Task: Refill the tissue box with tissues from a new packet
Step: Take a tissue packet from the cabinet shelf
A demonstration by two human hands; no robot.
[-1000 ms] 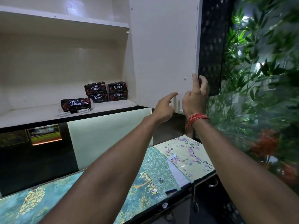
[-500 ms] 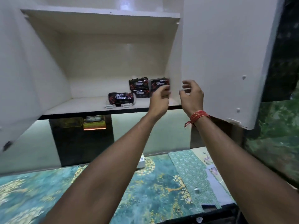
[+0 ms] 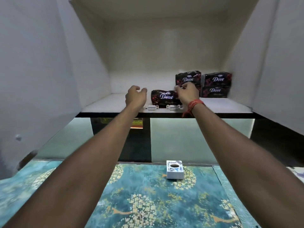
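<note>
Both arms reach into the open cabinet. The left hand hangs half open, holding nothing, just left of the near Dove packet on the shelf. The right hand curls at the packet's right end; whether it grips, I cannot tell. The white tissue box sits on the counter below.

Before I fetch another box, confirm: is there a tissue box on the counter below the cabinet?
Yes, a small white tissue box with a round hole on top stands on the patterned counter.
</note>
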